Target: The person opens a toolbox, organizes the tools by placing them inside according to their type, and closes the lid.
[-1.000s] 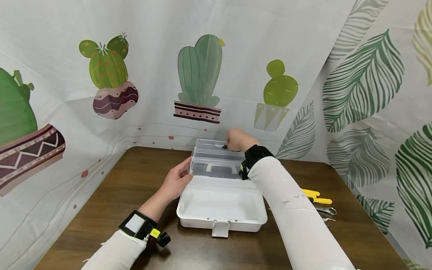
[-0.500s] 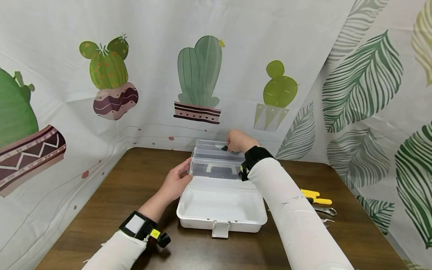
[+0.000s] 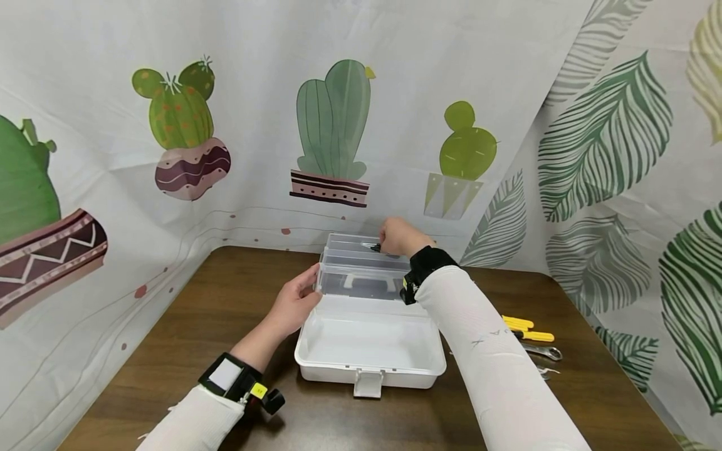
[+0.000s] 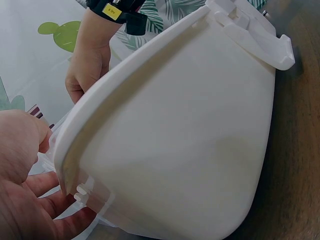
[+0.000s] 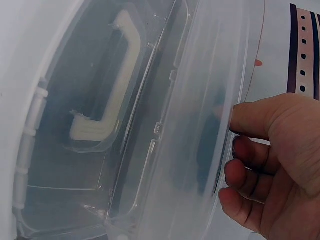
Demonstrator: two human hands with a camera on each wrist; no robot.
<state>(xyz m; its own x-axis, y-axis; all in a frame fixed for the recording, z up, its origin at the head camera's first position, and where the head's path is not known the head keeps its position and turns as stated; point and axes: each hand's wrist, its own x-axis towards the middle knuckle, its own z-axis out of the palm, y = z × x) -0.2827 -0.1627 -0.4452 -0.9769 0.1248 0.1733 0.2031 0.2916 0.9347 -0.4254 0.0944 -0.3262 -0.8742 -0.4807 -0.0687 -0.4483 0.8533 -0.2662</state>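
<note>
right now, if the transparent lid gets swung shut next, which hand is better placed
Probably the right hand: it grips the far rim of the transparent lid, opposite the hinge, likely giving better leverage. The left hand holds the lid's side nearer the hinge, better for steadying.

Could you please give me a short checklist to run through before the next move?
1. Clear lid open, beyond the white base: ok.
2. Front latch unfastened: ok.
3. Left hand holding the lid's left edge: ok.
4. Right hand firmly gripping at the lid's far end: cannot tell.
5. Dark item beside that hand identifiable: cannot tell.
6. Yellow-handled tools and wrench away from the base: ok, lying to its right.
</note>
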